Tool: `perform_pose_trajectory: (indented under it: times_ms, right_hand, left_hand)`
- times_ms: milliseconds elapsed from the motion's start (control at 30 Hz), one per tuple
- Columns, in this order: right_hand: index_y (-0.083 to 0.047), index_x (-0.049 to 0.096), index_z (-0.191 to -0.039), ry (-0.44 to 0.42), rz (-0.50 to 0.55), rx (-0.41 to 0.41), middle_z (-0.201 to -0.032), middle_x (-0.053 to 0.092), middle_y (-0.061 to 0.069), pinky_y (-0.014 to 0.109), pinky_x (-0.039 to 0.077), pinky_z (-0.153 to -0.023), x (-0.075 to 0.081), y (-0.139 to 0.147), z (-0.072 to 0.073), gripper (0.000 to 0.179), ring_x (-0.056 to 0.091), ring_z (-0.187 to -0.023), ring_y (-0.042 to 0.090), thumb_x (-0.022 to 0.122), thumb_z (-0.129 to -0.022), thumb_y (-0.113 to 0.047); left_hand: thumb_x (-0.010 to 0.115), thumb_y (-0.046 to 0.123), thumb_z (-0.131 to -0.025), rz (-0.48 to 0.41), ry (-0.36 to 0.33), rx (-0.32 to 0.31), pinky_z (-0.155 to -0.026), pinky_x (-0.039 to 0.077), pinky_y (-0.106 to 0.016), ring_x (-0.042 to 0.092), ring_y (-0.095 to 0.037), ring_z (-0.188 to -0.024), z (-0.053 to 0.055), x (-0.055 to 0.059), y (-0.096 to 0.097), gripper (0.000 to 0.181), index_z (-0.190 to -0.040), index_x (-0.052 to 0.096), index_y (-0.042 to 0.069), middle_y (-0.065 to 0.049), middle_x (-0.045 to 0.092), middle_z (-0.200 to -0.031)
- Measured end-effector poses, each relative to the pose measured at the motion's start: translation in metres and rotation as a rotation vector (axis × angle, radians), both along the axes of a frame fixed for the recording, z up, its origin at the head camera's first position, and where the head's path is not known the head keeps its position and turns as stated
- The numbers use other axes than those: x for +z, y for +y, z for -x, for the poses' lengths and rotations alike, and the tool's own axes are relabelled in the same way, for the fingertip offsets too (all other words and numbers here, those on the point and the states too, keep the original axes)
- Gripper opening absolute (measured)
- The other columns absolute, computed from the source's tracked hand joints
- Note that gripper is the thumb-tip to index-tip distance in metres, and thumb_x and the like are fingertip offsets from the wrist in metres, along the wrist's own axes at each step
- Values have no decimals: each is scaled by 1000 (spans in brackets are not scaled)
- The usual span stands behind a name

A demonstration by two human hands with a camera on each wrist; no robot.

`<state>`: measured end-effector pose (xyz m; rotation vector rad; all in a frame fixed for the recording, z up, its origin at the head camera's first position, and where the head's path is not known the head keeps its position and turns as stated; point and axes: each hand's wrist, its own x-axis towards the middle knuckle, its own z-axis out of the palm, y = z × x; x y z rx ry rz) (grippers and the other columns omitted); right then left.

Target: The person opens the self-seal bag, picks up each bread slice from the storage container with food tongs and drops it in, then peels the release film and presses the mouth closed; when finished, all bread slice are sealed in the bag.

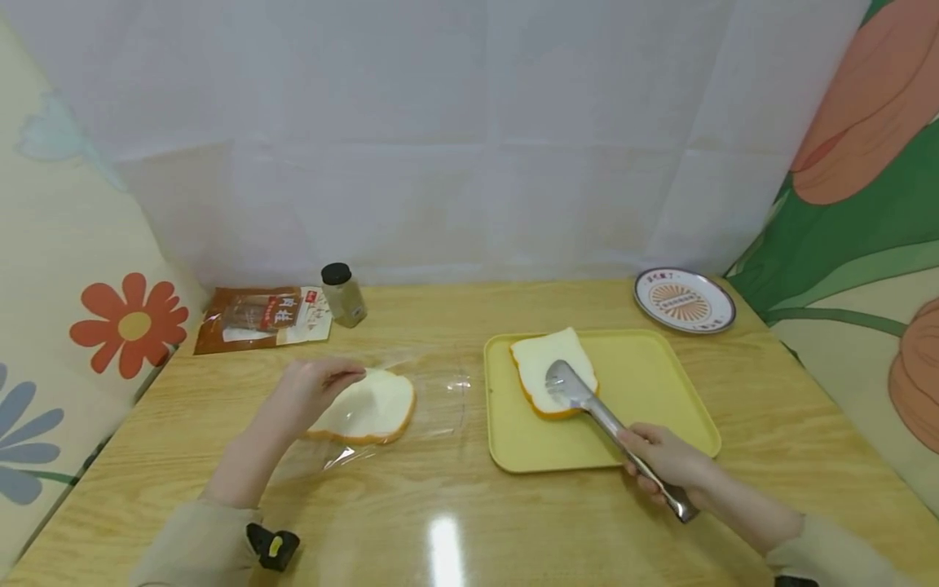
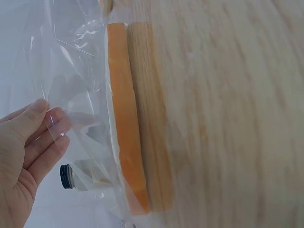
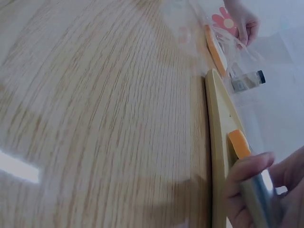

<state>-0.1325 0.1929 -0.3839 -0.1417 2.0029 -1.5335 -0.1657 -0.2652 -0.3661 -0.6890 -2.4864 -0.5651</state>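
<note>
On the left of the table, a bread slice (image 1: 377, 403) with an orange-brown crust lies in or under a clear plastic bag (image 1: 443, 399); which of the two I cannot tell. My left hand (image 1: 311, 390) pinches the film between thumb and fingers and holds it up above the slice, as the left wrist view shows with the film (image 2: 71, 57) raised. My right hand (image 1: 663, 456) grips metal tongs (image 1: 605, 420) by the handle. Their head rests on or just over a second bread slice (image 1: 535, 367), which lies flat on the left part of a yellow tray (image 1: 645, 367).
Behind my left hand are a brown and white food packet (image 1: 257, 318) and a small jar with a black lid (image 1: 345, 297). A round patterned plate (image 1: 685, 300) stands at the back right, beyond the tray. A white cloth (image 1: 440, 163) hangs along the table's back edge.
</note>
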Motion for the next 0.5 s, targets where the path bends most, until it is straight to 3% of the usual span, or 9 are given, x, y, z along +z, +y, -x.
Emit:
perform_pose_trajectory:
  times_ms: [167,300,500]
  right_hand:
    - [1,46,-91,25,-7,8,-66,49,-3,14,33,-36,5,13,6,35,38,-42,1,40,-102,-31]
    - [0,50,-88,28,-8,16,-63,49,-5,14,31,-34,12,22,15,38,36,-40,1,45,-100,-35]
    - [6,55,-94,9,-33,90,-62,52,-5,14,32,-34,24,27,25,43,37,-38,1,48,-98,-36]
  left_hand:
    - [72,0,-78,2,-23,8,-58,57,-32,69,-21,-69,1,-2,1,8,-86,73,2,-9,73,-80]
    - [73,0,-77,3,5,5,-56,56,-32,69,-21,-66,1,-2,2,9,-85,73,2,-9,73,-79]
    - [74,-2,-74,1,45,-4,-56,57,-33,69,-22,-66,4,-3,3,10,-83,74,2,-10,73,-77]
